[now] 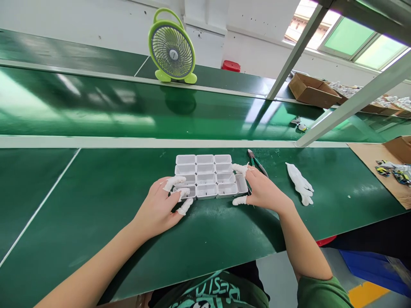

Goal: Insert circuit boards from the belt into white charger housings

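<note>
A block of small white open-topped plastic boxes stands in rows on the green table. One more white box is turned crosswise at the right end. My left hand rests at the block's left end, fingers spread over the nearest boxes and thumb at the front edge. Around the crosswise box, my right hand has its index finger at the far end and thumb at the near end. White finger covers wrap several fingertips. Green-handled cutting pliers lie just beyond my right hand, partly hidden by it.
A crumpled white glove lies right of my right hand. Cardboard with small yellow-and-black parts sits at the far right. Behind a white rail runs a shiny green surface; a green fan stands beyond. Slanted metal posts rise at right.
</note>
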Tool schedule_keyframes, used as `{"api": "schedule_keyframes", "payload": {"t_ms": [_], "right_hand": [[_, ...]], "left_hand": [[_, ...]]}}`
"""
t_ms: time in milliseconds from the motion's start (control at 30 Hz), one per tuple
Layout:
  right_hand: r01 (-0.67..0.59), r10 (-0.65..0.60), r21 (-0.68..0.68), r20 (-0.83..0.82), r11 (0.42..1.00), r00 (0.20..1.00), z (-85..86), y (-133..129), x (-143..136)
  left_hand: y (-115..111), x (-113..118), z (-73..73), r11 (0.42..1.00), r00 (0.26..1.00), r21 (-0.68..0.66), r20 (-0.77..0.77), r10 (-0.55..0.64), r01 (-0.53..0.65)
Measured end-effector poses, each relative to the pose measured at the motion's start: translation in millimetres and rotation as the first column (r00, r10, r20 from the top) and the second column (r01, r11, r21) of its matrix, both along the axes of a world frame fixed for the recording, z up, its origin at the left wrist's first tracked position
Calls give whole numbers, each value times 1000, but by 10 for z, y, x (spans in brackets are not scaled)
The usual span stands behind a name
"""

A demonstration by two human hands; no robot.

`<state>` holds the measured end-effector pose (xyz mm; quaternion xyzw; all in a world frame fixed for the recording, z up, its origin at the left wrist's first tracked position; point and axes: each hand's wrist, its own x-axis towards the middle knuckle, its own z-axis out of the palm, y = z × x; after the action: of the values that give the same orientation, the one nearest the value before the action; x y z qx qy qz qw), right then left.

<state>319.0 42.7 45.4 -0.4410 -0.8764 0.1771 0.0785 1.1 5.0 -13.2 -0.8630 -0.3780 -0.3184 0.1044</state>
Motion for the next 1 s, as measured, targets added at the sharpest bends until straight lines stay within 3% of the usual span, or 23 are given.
{"api": "schedule_keyframes", "payload": {"t_ms": [167,400,700,867,1000], "right_hand": [[63,-62,-98,9,993,998,16,13,5],[69,-74,-100,-43,993,996,-6,22,6],[51,-51,-36,7,998,999,-27,9,-8],[-2,2,24,-17,1000,1000,-42,9,-9],[-14,14,46,-5,999,1000,-37,4,-13]], "left_hand": [[0,-5,15,1000,1000,8,7,-12,12],[-12,-4,3,999,999,-3,-8,-34,34],[-18,7,-18,999,999,-3,5,-40,41],[-45,0,13,991,988,5,78,-137,137],[-74,-19,60,956,954,-32,88,-287,290]]}}
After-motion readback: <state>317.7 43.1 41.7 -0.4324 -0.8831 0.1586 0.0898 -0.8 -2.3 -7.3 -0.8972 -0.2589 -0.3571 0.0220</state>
